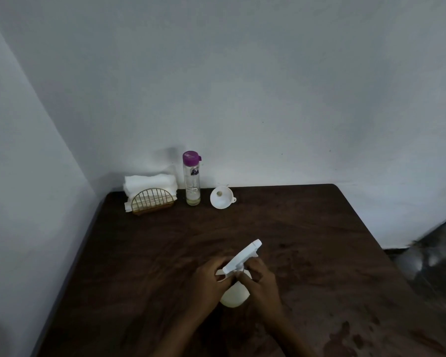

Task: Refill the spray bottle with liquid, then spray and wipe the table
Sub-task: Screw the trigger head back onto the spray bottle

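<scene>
Plain pale walls meet in a corner behind a dark wood-grain desk [307, 228], and that's basically the whole room from the head camera. Near the front middle of the desk stands a white spray bottle [235, 295], its trigger head [243, 257] tilted up and pointing away to the right. Both hands are on it: the left hand [211, 279] has its grip wrapped around the neck and shoulder of the bottle, and the right hand [262, 279] is clenched at the collar just under the trigger head. It's kinda blurry there, so can't tell if the head is screwed on or loose.

Back by the wall, well apart from the hands, there's a clear bottle with a purple cap [191, 177] standing upright with a bit of pale liquid at the bottom. Just right of it lies a white funnel [221, 197] on its side. To the left, a gold wire holder [153, 200] has folded white cloths [150, 182] in it.
</scene>
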A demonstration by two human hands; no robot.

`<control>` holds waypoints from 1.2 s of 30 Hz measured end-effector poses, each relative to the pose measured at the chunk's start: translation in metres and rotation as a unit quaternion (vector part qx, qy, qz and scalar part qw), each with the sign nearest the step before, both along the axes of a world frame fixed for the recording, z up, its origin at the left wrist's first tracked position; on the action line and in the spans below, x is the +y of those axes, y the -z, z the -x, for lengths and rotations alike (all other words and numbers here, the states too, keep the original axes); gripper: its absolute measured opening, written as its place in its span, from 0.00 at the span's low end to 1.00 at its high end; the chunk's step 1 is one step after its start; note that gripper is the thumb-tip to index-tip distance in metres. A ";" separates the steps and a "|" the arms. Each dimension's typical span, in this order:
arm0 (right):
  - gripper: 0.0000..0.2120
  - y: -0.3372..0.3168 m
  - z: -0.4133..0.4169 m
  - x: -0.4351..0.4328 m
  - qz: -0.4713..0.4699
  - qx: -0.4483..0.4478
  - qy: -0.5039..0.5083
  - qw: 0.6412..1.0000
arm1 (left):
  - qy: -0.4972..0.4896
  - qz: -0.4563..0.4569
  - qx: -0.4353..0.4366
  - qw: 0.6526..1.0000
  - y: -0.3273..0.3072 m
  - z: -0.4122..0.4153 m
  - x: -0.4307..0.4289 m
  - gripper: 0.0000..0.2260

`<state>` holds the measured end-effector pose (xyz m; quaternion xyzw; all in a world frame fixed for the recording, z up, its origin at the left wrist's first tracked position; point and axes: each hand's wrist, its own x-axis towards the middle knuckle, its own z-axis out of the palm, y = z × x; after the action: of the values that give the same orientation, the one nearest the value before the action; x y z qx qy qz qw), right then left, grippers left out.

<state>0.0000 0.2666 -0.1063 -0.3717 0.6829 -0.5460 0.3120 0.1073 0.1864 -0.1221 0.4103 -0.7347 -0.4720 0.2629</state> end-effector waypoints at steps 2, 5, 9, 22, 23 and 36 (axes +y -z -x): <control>0.04 -0.002 0.004 0.000 0.005 -0.002 -0.013 1.000 | -0.002 0.008 -0.004 1.000 0.001 0.000 0.000 0.10; 0.05 0.000 0.006 0.000 0.020 -0.003 -0.009 1.000 | 0.005 0.006 -0.013 1.000 0.004 0.001 -0.001 0.11; 0.06 0.012 0.000 0.000 0.019 0.032 0.014 0.999 | 0.015 0.005 -0.025 1.000 0.001 -0.002 0.000 0.14; 0.19 0.017 -0.001 -0.002 0.028 0.048 0.024 0.998 | 0.082 0.097 -0.053 0.990 -0.029 -0.007 0.004 0.12; 0.18 0.018 -0.001 -0.001 0.029 0.048 0.023 0.998 | 0.079 0.108 -0.058 0.989 -0.027 -0.006 0.004 0.12; 0.20 0.021 -0.017 -0.011 0.011 0.036 0.142 0.989 | 0.076 0.134 -0.072 0.985 -0.028 -0.006 0.008 0.16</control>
<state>0.0172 0.2557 -0.1277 -0.2944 0.7333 -0.5785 0.2023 0.1132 0.1942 -0.0944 0.3472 -0.8372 -0.3575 0.2253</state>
